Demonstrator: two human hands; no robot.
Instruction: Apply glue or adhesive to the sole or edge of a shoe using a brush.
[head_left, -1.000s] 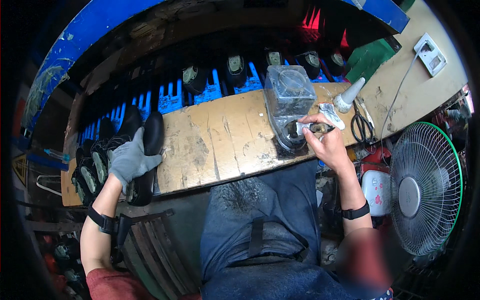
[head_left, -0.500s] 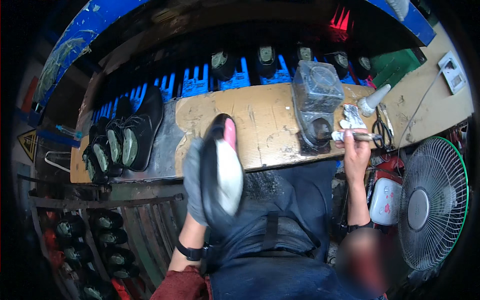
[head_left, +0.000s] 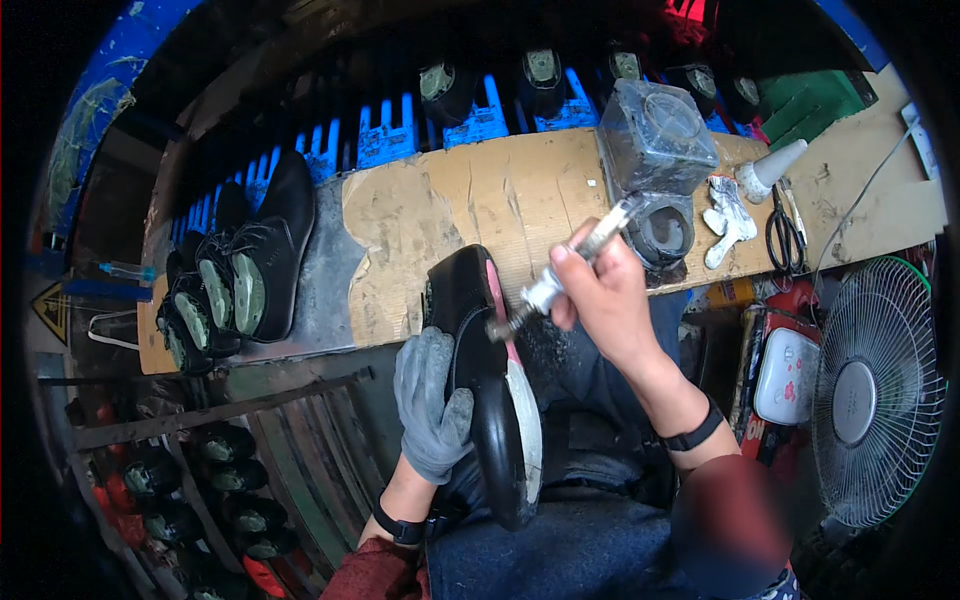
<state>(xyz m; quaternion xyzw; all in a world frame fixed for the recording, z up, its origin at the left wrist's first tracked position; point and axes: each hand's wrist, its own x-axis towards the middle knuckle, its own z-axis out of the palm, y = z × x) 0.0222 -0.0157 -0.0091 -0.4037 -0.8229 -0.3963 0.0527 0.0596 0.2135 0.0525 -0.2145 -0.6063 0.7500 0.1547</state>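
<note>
In my gloved left hand [head_left: 428, 395] is a black shoe [head_left: 485, 410], held over my lap with its toe toward me. Its side is turned up, and part of the pink and whitish sole shows along the right edge. My bare right hand [head_left: 605, 290] grips a brush [head_left: 545, 292] with a worn, wrapped handle. The bristle end meets the shoe near the pink part of the sole edge; exact contact is hard to tell. Just beyond my right hand stands a round dark pot [head_left: 660, 235], joined to a cloudy clear plastic box [head_left: 658, 140].
Several black shoes [head_left: 270, 260] stand at the bench's left. More sit on a blue slatted rack [head_left: 388, 140] behind the cardboard [head_left: 480, 190]. Scissors [head_left: 785, 235], a white glove [head_left: 730, 220] and a grey cone [head_left: 770, 170] lie right. A fan [head_left: 860, 400] is beside me; shoe racks [head_left: 220, 425] stand lower left.
My right hand has brought the brush from the pot across to the shoe. The shoe has turned from sole-up to side-up and shifted slightly right and nearer me.
</note>
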